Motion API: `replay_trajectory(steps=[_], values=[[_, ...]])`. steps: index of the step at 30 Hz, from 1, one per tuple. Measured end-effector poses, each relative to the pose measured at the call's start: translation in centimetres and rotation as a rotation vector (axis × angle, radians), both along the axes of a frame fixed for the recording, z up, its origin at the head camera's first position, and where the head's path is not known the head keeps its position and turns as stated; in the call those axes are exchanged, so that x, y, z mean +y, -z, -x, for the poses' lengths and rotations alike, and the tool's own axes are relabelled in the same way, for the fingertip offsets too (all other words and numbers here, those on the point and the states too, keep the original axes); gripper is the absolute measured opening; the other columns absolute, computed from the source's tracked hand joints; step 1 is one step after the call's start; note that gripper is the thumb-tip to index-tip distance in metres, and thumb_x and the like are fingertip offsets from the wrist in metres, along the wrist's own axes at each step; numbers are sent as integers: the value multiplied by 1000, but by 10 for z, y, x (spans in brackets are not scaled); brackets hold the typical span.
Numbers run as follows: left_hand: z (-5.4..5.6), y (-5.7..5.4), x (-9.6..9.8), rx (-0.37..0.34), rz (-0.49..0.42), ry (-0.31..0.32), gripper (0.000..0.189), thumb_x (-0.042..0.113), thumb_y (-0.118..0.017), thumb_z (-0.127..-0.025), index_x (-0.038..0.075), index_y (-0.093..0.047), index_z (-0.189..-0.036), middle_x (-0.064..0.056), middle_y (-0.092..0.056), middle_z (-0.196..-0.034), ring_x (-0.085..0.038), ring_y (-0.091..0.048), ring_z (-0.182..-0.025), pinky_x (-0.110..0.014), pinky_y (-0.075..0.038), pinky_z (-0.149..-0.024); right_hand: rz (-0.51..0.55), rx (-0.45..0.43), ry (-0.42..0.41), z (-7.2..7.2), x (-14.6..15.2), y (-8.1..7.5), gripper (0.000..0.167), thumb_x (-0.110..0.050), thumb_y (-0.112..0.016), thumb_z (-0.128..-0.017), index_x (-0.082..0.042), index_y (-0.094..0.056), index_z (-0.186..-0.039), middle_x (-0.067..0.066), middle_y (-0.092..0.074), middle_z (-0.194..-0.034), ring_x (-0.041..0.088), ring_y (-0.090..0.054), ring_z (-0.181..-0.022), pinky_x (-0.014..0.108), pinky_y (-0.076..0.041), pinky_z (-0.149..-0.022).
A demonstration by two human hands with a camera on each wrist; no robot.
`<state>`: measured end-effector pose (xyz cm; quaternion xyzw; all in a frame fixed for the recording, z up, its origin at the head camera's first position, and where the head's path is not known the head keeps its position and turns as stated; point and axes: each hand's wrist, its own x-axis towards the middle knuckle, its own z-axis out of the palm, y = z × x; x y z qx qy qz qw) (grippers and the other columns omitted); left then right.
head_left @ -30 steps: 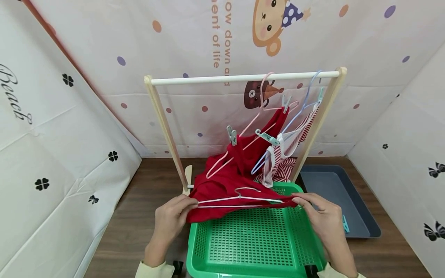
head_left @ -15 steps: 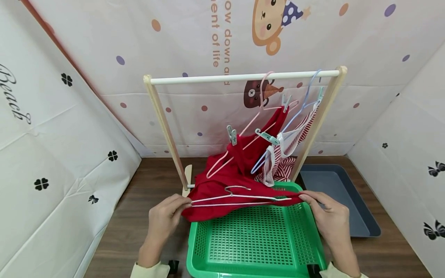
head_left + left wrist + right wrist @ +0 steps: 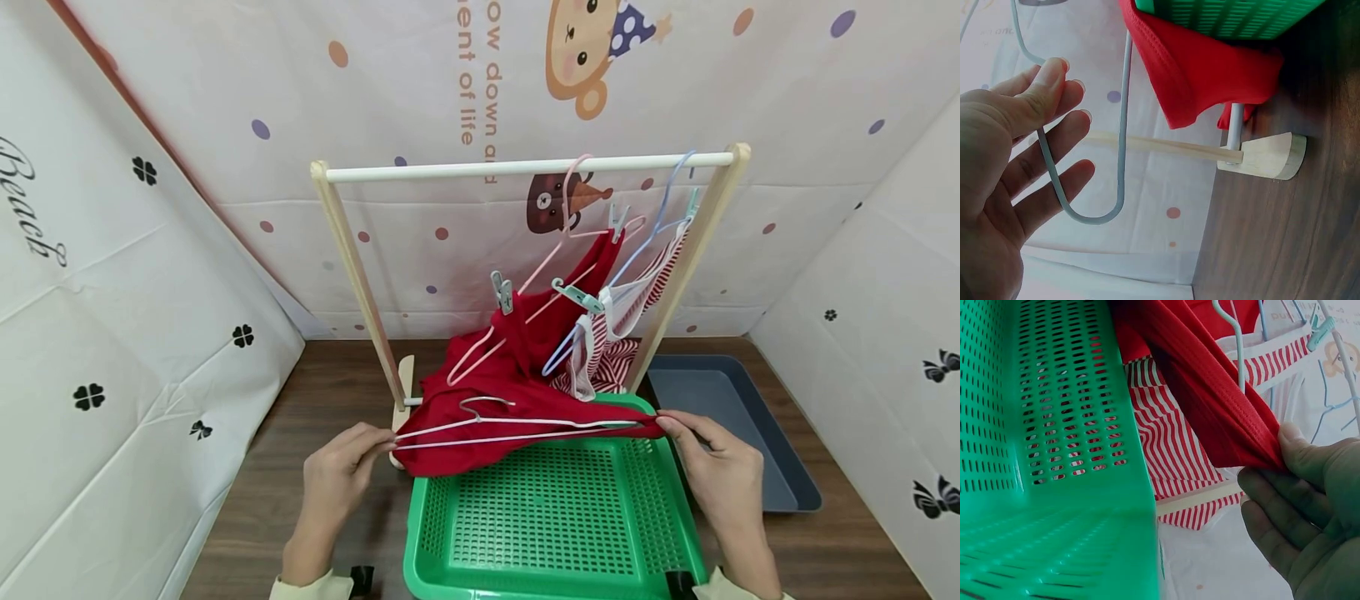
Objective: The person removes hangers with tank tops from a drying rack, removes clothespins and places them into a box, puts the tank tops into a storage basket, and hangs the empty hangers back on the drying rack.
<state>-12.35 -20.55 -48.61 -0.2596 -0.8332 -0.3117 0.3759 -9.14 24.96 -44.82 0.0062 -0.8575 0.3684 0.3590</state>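
Observation:
My left hand (image 3: 333,475) pinches the left end of a white clothes hanger (image 3: 480,418) between thumb and fingers. In the left wrist view the hanger's wire (image 3: 1124,125) loops past the spread lower fingers. A red garment (image 3: 450,454) lies behind and under the hanger, over the back of the green basket (image 3: 420,542). My right hand (image 3: 720,462) pinches a stretched edge of the red cloth, with the hanger's right end reaching into it. The right wrist view shows this folded, stitched edge (image 3: 1210,406) between thumb and fingers.
Behind the basket stands a wooden rack with a white rod (image 3: 450,172). Red cloth is clipped to a pink hanger (image 3: 472,354), and a striped garment (image 3: 600,358) hangs from a blue hanger (image 3: 660,208). A grey tray (image 3: 705,387) lies at the right.
My hands have moved apart. The left hand has drawn the white hanger leftward, and the right hand has pulled the red edge to the right, stretching it.

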Motion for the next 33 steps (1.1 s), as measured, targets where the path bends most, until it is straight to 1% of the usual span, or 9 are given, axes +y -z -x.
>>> replay_trajectory(steps=[2, 6, 10, 13, 16, 22, 29, 31, 33], values=[[-1, 0, -1, -3, -3, -2, 31, 35, -66, -105, 12, -81, -90, 7, -73, -81, -9, -65, -64, -27, -54, -57, 1, -7, 12, 0, 0, 0, 19, 7, -87, -83, -3, -85, -99, 16, -79, -92, -21, -57, -80, 12, -36, -53], [-2, 0, -3, -7, -7, -7, 29, 34, -68, -104, 13, -81, -90, 7, -73, -81, -8, -65, -63, -26, -53, -56, 10, -53, 39, 1, -1, 1, 16, 4, -87, -85, -2, -85, -100, 15, -79, -93, -22, -55, -78, 9, -39, -54], [-3, 1, -4, 1, -14, -7, 29, 35, -68, -103, 13, -81, -90, 7, -73, -80, -7, -63, -62, -24, -52, -55, 26, -138, 69, 2, -2, 4, 13, -4, -88, -88, -4, -85, -102, 14, -80, -95, -23, -54, -78, 7, -44, -59], [-3, 1, -4, 13, -27, 0, 29, 35, -68, -104, 13, -81, -89, 7, -73, -80, -6, -62, -61, -22, -50, -54, 30, -202, 69, 3, -2, 6, 14, -9, -87, -90, -7, -85, -104, 13, -80, -96, -21, -55, -78, 6, -45, -61], [-3, 1, -5, 18, -40, 9, 29, 34, -68, -104, 13, -80, -89, 7, -73, -80, -6, -62, -60, -22, -50, -54, 24, -244, 43, 4, -1, 10, 15, -11, -87, -91, -8, -85, -105, 14, -80, -99, -17, -57, -79, 7, -45, -61], [-3, 0, -6, 7, -50, 3, 30, 35, -68, -103, 12, -81, -90, 7, -74, -81, -7, -66, -63, -23, -53, -56, -10, -258, 3, 6, 1, 16, 15, -13, -88, -91, -10, -86, -106, 14, -80, -102, -7, -63, -82, 12, -44, -58], [-3, 1, -6, -5, -49, -6, 30, 36, -68, -103, 12, -81, -90, 6, -74, -82, -8, -67, -64, -24, -54, -57, -44, -277, -7, 7, -1, 18, 14, -16, -86, -93, -11, -86, -106, 14, -80, -105, 20, -73, -85, 19, -43, -54], [-3, 0, -6, -8, -50, -5, 30, 36, -68, -103, 12, -81, -90, 6, -74, -82, -7, -67, -64, -23, -53, -57, -50, -282, -12, 7, -1, 19, 15, -16, -85, -93, -11, -85, -107, 14, -79, -105, 23, -74, -86, 20, -44, -55], [-3, 0, -6, -9, -52, -4, 30, 35, -68, -103, 12, -81, -90, 6, -74, -82, -7, -67, -63, -22, -53, -56, -54, -290, -16, 7, 0, 19, 15, -17, -85, -94, -12, -85, -107, 14, -79, -106, 20, -73, -86, 20, -43, -55]])
